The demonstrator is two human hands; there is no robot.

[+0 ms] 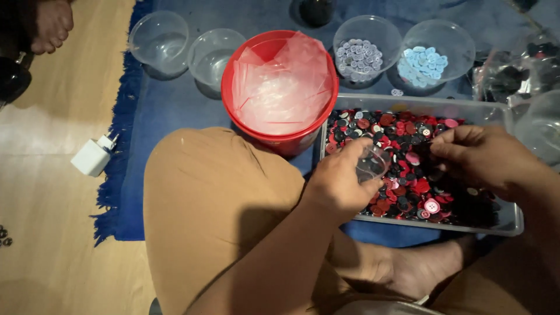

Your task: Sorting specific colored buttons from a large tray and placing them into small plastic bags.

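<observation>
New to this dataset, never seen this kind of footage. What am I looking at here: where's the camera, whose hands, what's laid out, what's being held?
There is no machine here: one camera sits on a person's head and looks down at their own two bare hands, lap and crossed legs. They sit on a blue rug over a wooden floor.

The left hand holds a small clear plastic cup over a clear rectangular tray full of mixed red, pink and black buttons. The right hand hovers over the same tray with fingertips pinched; whether it holds a button is too small to tell.

Behind the tray stand a red bucket stuffed with clear plastic bags, two empty clear bowls, one bowl of grey buttons and one bowl of light blue buttons. A white charger plug lies on the floor at left, and another person's foot shows at top left.
</observation>
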